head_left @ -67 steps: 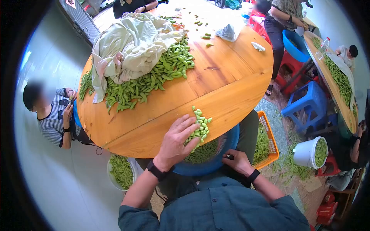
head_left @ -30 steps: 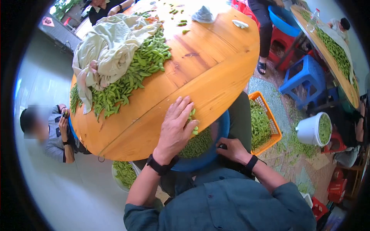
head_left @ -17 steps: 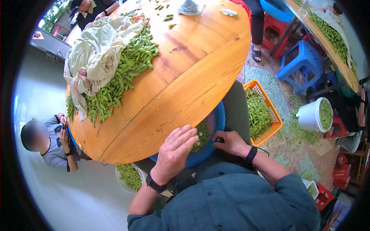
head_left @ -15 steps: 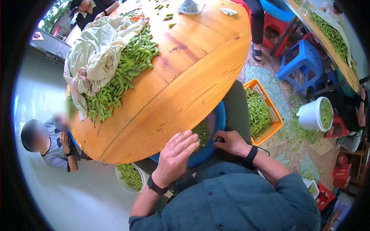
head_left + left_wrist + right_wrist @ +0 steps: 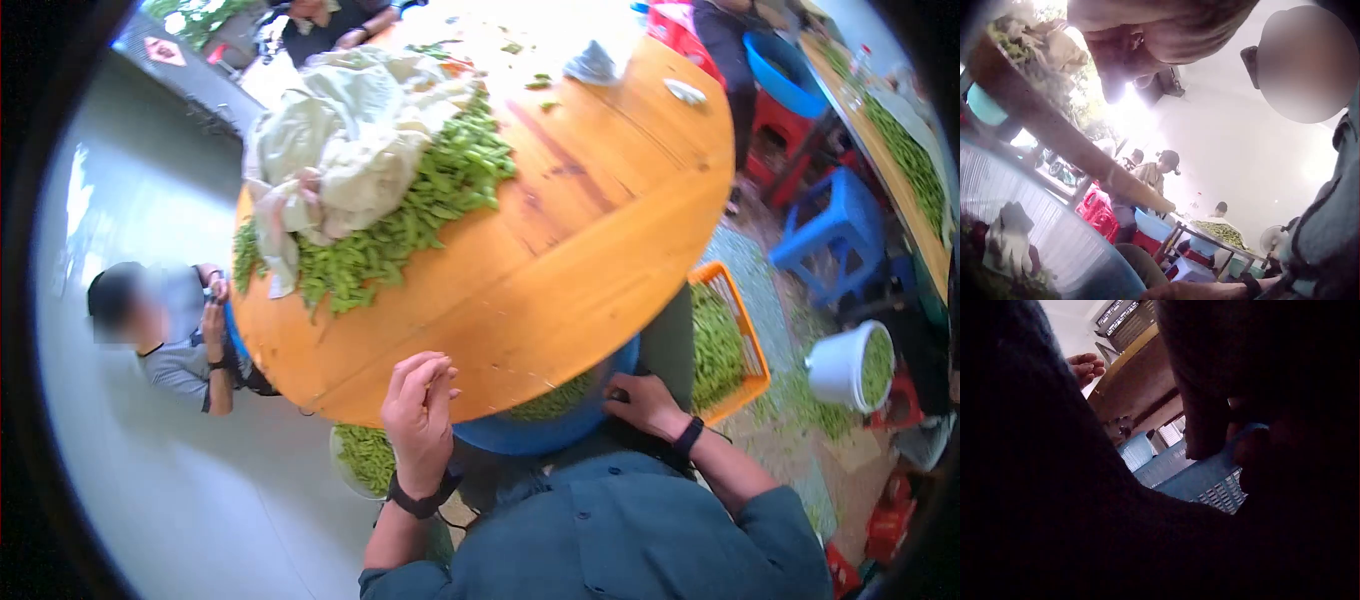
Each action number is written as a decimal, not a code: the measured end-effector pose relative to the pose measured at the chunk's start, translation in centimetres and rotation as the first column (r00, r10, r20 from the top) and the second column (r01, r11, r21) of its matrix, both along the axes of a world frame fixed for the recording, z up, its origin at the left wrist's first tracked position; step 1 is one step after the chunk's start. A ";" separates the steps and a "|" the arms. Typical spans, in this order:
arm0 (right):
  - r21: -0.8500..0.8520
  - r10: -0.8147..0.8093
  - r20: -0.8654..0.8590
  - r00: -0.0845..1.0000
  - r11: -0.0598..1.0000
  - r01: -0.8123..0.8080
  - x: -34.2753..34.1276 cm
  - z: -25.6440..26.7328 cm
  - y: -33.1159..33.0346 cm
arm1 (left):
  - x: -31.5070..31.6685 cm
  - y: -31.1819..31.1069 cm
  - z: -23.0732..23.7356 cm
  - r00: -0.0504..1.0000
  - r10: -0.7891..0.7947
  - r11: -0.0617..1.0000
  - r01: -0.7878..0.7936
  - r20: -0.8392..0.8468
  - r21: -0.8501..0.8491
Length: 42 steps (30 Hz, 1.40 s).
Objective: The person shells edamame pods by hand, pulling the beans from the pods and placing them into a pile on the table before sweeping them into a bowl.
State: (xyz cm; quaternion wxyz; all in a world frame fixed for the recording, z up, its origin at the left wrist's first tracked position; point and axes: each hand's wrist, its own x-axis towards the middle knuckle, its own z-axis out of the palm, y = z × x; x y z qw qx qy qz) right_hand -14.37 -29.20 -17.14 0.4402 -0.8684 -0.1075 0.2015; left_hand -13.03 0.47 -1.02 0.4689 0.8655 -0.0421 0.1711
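Observation:
My left hand [image 5: 418, 415] is raised over the near edge of the round wooden table [image 5: 600, 255], its fingers loosely bent and nothing visible between them. Below that edge, a blue basin [image 5: 520, 437] on my lap holds shelled green beans [image 5: 552, 402]. My right hand [image 5: 648, 405] grips the basin's right rim with bent fingers; a small black thing shows at its fingertips. The right wrist view is mostly dark, with fingers [image 5: 1207, 428] over the blue rim. On the table lies a heap of green bean pods [image 5: 400, 235], partly under a crumpled pale cloth [image 5: 350, 140].
An orange crate [image 5: 757, 350] of pods stands right of my leg, a tub of pods [image 5: 365, 460] at my left. A white bucket [image 5: 838, 370] and a blue stool [image 5: 830, 235] stand farther right. Another person [image 5: 185, 340] sits at the table's left.
My left hand swept the shelled beans off the table edge into the basin, then lifted and moved left. My right hand stayed at the basin's rim. The head view shifted.

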 end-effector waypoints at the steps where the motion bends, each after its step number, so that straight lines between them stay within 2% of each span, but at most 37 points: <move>1: 0.017 0.024 0.026 0.999 1.000 -0.025 0.5 0.0 0.2 | 0.7 0.8 0.2 0.999 0.039 0.999 -0.040 -0.029 -0.029; 2: -0.013 0.018 0.025 1.000 1.000 -0.018 0.8 0.0 0.2 | 1.4 1.7 0.4 0.998 0.059 0.998 -0.059 -0.006 -0.016; 4: -0.039 0.019 0.037 0.999 0.999 -0.017 1.3 -0.6 0.0 | 2.8 3.4 0.7 0.982 0.118 0.989 -0.129 -0.147 -0.071; 5: -0.039 0.022 0.026 0.999 0.999 -0.021 1.5 -1.5 -0.1 | 3.6 4.1 0.9 0.983 0.127 0.988 -0.137 -0.135 -0.067; 8: -0.031 0.046 0.005 0.999 0.998 -0.046 2.3 -0.6 -0.2 | 6.6 5.9 0.8 0.977 0.140 0.990 -0.136 -0.159 0.039; 10: -0.037 0.105 -0.020 0.994 0.994 -0.105 2.6 0.9 -0.3 | 8.9 6.8 0.5 0.986 0.157 0.952 -0.137 -0.052 0.274; 11: -0.043 0.129 -0.072 0.989 0.990 -0.133 2.5 0.7 -0.6 | 9.9 7.0 0.5 0.986 0.158 0.951 -0.140 -0.045 0.275; 13: -0.045 0.119 -0.091 0.989 0.991 -0.123 2.8 3.2 -1.0 | 11.7 6.9 0.7 0.967 0.228 0.907 -0.170 -0.112 0.384; 14: -0.048 0.106 -0.120 0.987 0.992 -0.113 2.7 4.5 -1.3 | 12.4 7.2 0.4 0.968 0.224 0.909 -0.166 -0.112 0.383; 15: 0.073 0.069 -0.080 0.994 0.995 -0.064 2.6 5.1 -1.9 | 13.2 7.5 -0.3 0.951 0.265 0.864 -0.162 -0.157 0.477; 16: 0.068 0.063 -0.078 0.995 0.996 -0.057 2.9 6.7 -2.4 | 13.9 7.6 -0.6 0.930 0.310 0.811 -0.151 -0.196 0.565; 18: -0.059 0.074 -0.271 0.960 0.994 -0.093 4.1 10.5 -3.3 | 14.3 7.7 -0.9 0.946 0.288 0.799 -0.151 -0.151 0.582; 20: -0.037 0.080 -0.235 0.969 0.995 -0.091 4.6 12.8 -4.0 | 14.0 7.6 -1.2 0.956 0.270 0.788 -0.152 -0.112 0.596; 23: 0.263 0.125 -0.298 0.946 0.964 -0.044 7.1 18.0 -3.3 | 13.2 6.4 -0.4 0.977 0.203 0.783 -0.117 -0.072 0.611; 24: 0.254 0.115 -0.297 0.948 0.966 -0.038 8.0 18.4 -2.7 | 13.0 5.6 -0.1 0.985 0.156 0.808 -0.085 -0.072 0.584; 26: 0.361 0.077 -0.182 0.980 0.933 -0.006 9.6 18.2 -1.3 | 12.7 3.9 0.2 0.992 0.104 0.836 -0.049 -0.071 0.547; 28: 0.383 0.066 -0.124 0.990 0.924 -0.014 11.2 17.6 0.8 | 12.4 2.0 0.4 0.974 0.040 0.974 0.012 -0.223 0.228; 29: 0.369 0.058 -0.078 0.995 0.929 -0.025 12.2 17.9 2.0 | 12.1 1.2 0.7 0.971 -0.010 0.991 0.041 -0.241 0.126; 30: 0.355 0.051 -0.034 0.998 0.934 -0.035 13.0 18.0 3.3 | 11.9 0.4 0.7 0.969 -0.015 0.992 0.045 -0.245 0.120; 31: 0.350 0.046 -0.039 0.998 0.936 -0.030 13.5 17.8 4.4 | 11.8 -0.4 0.7 0.965 -0.067 0.998 0.067 -0.255 -0.011; 32: 0.352 0.065 -0.062 0.996 0.935 -0.039 14.0 17.5 5.5 | 11.6 -1.0 0.7 0.959 -0.121 0.986 0.086 -0.258 -0.141; 34: 0.349 0.077 -0.088 0.993 0.936 -0.042 14.5 16.4 7.1 | 11.1 -1.8 0.7 0.946 -0.149 0.976 0.093 -0.288 -0.197; 36: 0.376 0.013 0.058 0.998 0.926 -0.034 14.6 15.3 8.2 | 10.8 -2.1 0.3 0.905 -0.194 0.933 0.051 -0.380 -0.356; 39: 0.379 -0.068 0.041 0.997 0.924 0.047 14.5 15.7 8.9 | 10.4 -2.1 0.1 0.855 -0.246 0.879 -0.002 -0.457 -0.477; 40: 0.376 -0.067 0.036 0.997 0.926 0.049 14.5 15.7 8.9 | 10.3 -2.1 0.1 0.827 -0.271 0.838 -0.050 -0.493 -0.544; 42: 0.369 -0.071 0.085 0.994 0.929 0.035 14.4 15.8 8.9 | 10.3 -1.9 0.0 0.809 -0.290 0.820 -0.065 -0.511 -0.569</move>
